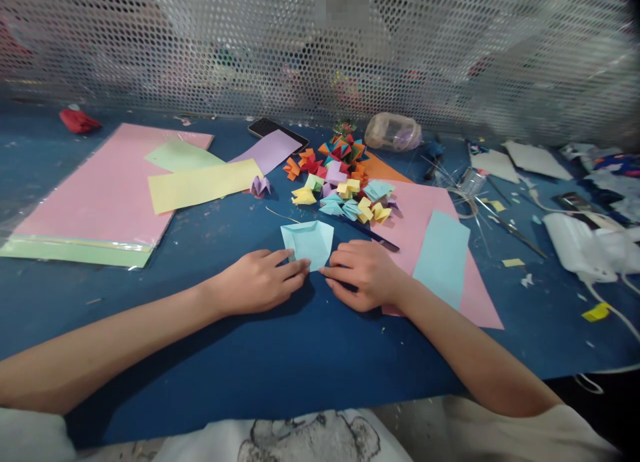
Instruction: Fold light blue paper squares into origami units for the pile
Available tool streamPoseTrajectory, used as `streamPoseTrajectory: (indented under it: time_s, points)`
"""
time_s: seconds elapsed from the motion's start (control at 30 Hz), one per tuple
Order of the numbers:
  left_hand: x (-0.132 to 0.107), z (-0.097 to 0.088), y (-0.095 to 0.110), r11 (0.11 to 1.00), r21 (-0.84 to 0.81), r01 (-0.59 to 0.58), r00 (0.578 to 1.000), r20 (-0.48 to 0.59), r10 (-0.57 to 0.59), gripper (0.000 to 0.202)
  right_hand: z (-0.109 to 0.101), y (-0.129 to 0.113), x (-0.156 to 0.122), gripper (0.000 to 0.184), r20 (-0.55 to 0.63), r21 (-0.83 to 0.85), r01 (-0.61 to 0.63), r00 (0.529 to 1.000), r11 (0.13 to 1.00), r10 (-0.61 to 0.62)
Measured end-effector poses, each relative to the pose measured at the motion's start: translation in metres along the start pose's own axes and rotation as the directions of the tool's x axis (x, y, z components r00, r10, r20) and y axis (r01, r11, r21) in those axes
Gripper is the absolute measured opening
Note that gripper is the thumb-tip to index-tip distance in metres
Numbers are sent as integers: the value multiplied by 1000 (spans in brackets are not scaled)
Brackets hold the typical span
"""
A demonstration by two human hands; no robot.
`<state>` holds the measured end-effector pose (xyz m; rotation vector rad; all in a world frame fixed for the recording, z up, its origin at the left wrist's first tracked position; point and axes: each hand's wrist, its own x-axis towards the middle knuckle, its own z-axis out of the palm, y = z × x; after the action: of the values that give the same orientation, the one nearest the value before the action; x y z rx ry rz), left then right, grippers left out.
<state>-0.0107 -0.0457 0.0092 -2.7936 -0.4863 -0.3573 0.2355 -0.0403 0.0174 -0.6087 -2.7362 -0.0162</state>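
Observation:
A small light-blue folded paper (309, 243) lies on the blue table (280, 355) in front of me. My left hand (257, 281) presses its near left edge with fingers closed together. My right hand (361, 273) pinches the near right corner, fingers curled. Just beyond the paper sits a heap of several small folded paper pieces (340, 179) in many colours. A light-blue paper strip (441, 257) lies on a pink sheet (425, 229) to the right of my right hand.
A large pink sheet in plastic (100, 195) with yellow (203, 184) and green (180, 157) sheets lies at left. A phone (277, 130) and purple paper (273, 150) sit at the back. Scissors (505, 225), wires, white items and scraps crowd the right. A perforated screen (320, 49) closes the far side.

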Motion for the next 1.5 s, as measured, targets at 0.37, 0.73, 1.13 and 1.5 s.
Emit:
streamPoseTrajectory:
  time_s: [0.37, 0.73, 1.13, 1.5]
  points:
    - [-1, 2, -1, 995, -91, 47, 999, 7, -46, 32, 0, 2, 0, 14, -104, -41, 9, 994, 999, -13]
    - [-2, 4, -11, 829, -435, 352, 918, -9, -395, 28, 11, -1, 6, 17, -107, -5, 10, 994, 1000, -11]
    - [-3, 6, -11, 861, -376, 343, 923, -33, -382, 22, 15, -2, 13, 19, -137, -154, -83, 989, 985, 62]
    - [-6, 11, -9, 948, -251, 195, 958, -158, -238, 28, 17, -4, 13, 21, -98, -107, -148, 986, 983, 137]
